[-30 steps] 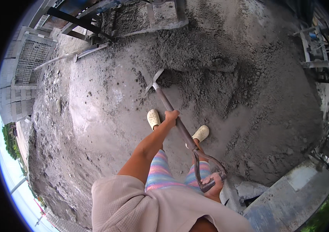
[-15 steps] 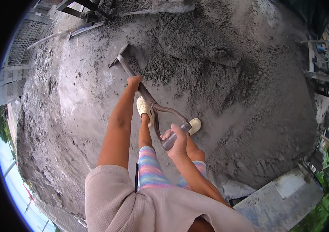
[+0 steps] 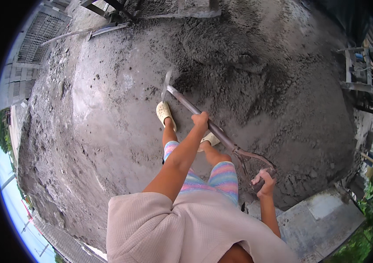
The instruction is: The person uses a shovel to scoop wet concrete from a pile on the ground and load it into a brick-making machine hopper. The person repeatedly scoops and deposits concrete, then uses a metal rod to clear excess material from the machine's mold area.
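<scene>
A shovel slants across in front of me, blade at the upper left and D-shaped handle at the lower right. My left hand is closed round the middle of its shaft. The handle's crossbar sits in the closed fingers of my right hand. The shovel's blade appears thin and edge-on, beside the left edge of a dark grey heap of damp, crumbly mix. Whether the blade touches the ground, I cannot tell.
My feet, in cream clogs, stand on the grey ground just below the blade. A grey metal panel lies at lower right. Wooden framing stands at far right, stacked hollow blocks at far left. A wooden stand is at the top.
Both hands have swung the shovel to the right and the handle end has moved out from my body. The blade has come nearer my feet and turned edge-on.
</scene>
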`<state>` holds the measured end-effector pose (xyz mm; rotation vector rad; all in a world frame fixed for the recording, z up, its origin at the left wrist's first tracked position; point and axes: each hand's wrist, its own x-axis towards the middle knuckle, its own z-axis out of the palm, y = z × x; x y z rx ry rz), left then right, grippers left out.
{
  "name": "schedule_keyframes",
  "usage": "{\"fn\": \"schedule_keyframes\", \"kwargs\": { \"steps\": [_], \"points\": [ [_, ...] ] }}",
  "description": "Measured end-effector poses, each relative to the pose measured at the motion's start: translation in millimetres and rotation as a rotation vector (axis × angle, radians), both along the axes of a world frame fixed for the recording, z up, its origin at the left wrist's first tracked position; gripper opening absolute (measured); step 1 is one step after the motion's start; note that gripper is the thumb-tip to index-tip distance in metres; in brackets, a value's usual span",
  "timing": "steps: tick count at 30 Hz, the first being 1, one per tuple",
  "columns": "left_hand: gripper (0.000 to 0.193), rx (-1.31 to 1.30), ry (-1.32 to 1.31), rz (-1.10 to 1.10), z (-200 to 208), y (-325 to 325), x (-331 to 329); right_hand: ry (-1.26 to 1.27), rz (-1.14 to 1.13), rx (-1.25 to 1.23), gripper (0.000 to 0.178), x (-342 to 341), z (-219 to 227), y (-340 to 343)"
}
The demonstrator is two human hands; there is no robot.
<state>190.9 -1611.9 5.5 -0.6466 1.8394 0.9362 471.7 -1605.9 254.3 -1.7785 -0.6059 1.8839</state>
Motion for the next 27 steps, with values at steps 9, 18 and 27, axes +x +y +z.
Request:
{"fn": "schedule_keyframes", "kwargs": {
  "steps": [9, 18, 27],
  "points": [
    [0.02, 0.015, 0.173, 0.133, -12.9, -72.6, -128.2, 0.358, 0.248, -0.194, 0.019, -177.4, -45.7, -2.8],
    [0.083, 0.334, -0.248, 0.039, 35.1, 32.2, 47.3, -0.159, 0.136, 0.06, 0.016, -28.0, -5.2, 82.1],
    [0.021, 0.46, -0.683, 0.513, 54.5, 32.7, 1.6, -0.223, 0.416, 0.355, 0.019, -85.5, 96.0, 77.4]
  ]
}}
